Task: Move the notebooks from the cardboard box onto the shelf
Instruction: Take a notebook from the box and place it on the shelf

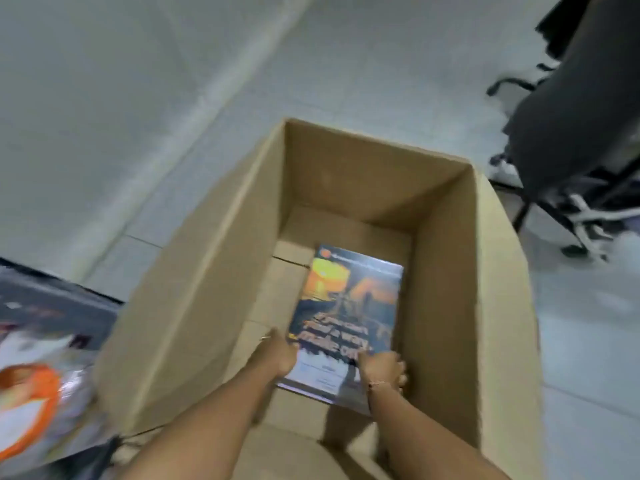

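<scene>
Both hands gripping a notebook down in the box.

I am seeing the left hand (280,351) and right hand (382,370) clasping the near corners of the notebook (346,317), which is lying inside the open cardboard box (194,289). The box is sitting on the pale floor (138,98), an office chair (568,133) standing nearby.

The notebook's (346,313) near corners were covered by both hands — left hand (280,351), right hand (382,368) — and its cover text was smeared by blur. The chair (571,133) was cut off at the right edge.
</scene>
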